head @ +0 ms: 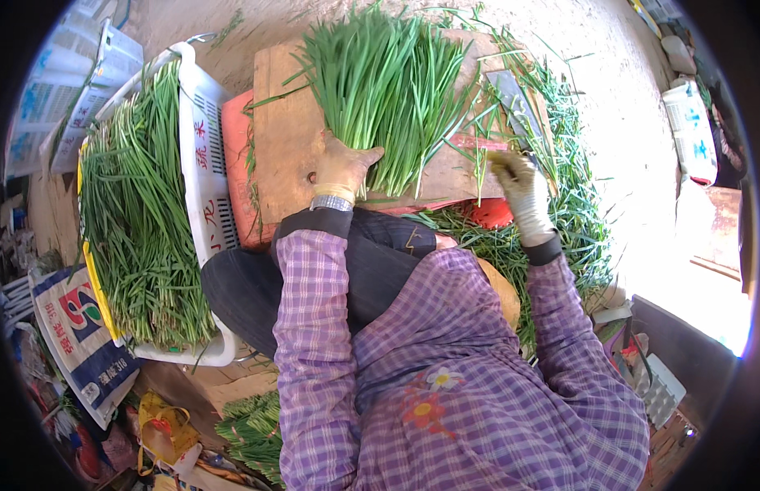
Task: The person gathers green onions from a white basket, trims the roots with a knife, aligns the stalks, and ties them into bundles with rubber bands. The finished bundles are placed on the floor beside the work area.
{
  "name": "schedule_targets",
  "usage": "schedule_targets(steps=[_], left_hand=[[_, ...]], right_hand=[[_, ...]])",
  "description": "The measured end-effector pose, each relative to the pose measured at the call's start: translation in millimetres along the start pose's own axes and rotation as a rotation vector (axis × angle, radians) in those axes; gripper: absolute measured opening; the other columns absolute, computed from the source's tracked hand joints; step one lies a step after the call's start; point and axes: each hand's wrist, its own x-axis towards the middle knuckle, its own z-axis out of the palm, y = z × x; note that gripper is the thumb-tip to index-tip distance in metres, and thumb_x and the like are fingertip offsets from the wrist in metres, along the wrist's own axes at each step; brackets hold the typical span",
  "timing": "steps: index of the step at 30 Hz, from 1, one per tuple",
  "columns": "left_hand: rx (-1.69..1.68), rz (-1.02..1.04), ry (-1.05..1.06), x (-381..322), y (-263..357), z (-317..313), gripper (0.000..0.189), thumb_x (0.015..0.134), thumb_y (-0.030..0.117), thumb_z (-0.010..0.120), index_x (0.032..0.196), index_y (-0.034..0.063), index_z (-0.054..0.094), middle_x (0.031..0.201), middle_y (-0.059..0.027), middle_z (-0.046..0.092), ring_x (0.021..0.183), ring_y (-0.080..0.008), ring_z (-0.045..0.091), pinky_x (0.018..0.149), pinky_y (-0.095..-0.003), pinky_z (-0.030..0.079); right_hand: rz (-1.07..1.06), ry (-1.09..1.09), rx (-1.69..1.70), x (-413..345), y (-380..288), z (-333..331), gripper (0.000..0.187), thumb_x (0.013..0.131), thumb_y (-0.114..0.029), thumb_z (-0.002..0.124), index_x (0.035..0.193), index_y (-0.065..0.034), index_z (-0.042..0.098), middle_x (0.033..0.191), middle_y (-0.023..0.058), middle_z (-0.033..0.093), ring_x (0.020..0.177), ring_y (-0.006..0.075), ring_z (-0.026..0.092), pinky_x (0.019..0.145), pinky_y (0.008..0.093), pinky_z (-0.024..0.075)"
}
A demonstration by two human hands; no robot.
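Observation:
Long green leaves, apparently garlic chives (pixel 380 92), lie in two side-by-side bunches on a wooden board (pixel 281 141) in front of me. My left hand (pixel 343 162), in a thin glove with a wristwatch behind it, rests at the stem end of the left bunch; its thumb points right and its fingers are partly hidden under the leaves. On the right, my gloved right hand (pixel 515 175) is curled beside the board's right edge, near loose leaf scraps and a pink strip (pixel 478 143). Whether it holds anything is unclear. A wide metal blade (pixel 515 104) lies on the board's right side, strewn with scraps.
A white plastic crate (pixel 192 123) full of green leaves stands at my left, beside a red container (pixel 237 166) under the board. Leaf trimmings (pixel 576 184) are heaped on the right. More bundles (pixel 254 429) lie at lower left, near a yellow bag (pixel 165 429).

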Motion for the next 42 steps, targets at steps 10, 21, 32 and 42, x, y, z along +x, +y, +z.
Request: schedule_targets(steps=[10,21,32,42], left_hand=[[0.613,0.034,0.001,-1.9,15.5,-14.3,0.075,0.070,0.045,0.086,0.109,-0.0128,0.060,0.101,-0.0241,0.070,0.095,-0.0332,0.069,0.085,-0.0373,0.054],[0.086,0.097,-0.197,11.4,0.5,-18.9,0.050,0.081,0.029,0.079,0.117,-0.0019,0.063,0.108,-0.0153,0.070,0.098,-0.0243,0.067,0.088,-0.0353,0.052],[1.051,0.108,-0.156,-8.3,37.3,33.6,0.113,0.056,0.058,0.088,0.120,-0.0241,0.044,0.126,-0.0355,0.055,0.120,-0.0406,0.057,0.097,-0.0378,0.049],[0.905,0.046,0.242,-19.1,20.7,56.6,0.110,0.059,0.039,0.088,0.139,-0.0140,0.034,0.136,-0.0273,0.050,0.121,-0.0358,0.055,0.100,-0.0387,0.049]], right_hand=[[0.520,-0.228,0.579,25.0,-34.5,73.2,0.027,0.094,-0.025,0.063,0.100,0.0014,0.067,0.080,0.0083,0.069,0.066,0.0113,0.063,0.059,0.0263,0.0515],[0.238,-0.516,0.406,81.2,-46.0,117.0,0.022,0.086,-0.018,0.069,0.093,0.0031,0.065,0.078,0.0113,0.068,0.070,0.0190,0.067,0.066,0.0322,0.0544],[-0.211,-0.641,-0.178,108.0,-62.3,117.6,0.016,0.078,-0.017,0.068,0.090,-0.0056,0.070,0.086,0.0162,0.070,0.081,0.0332,0.069,0.072,0.0420,0.0553],[0.347,-0.555,0.941,64.0,11.4,80.6,0.021,0.095,-0.011,0.057,0.106,0.0054,0.062,0.089,0.0112,0.070,0.088,0.0189,0.070,0.077,0.0297,0.0568]])
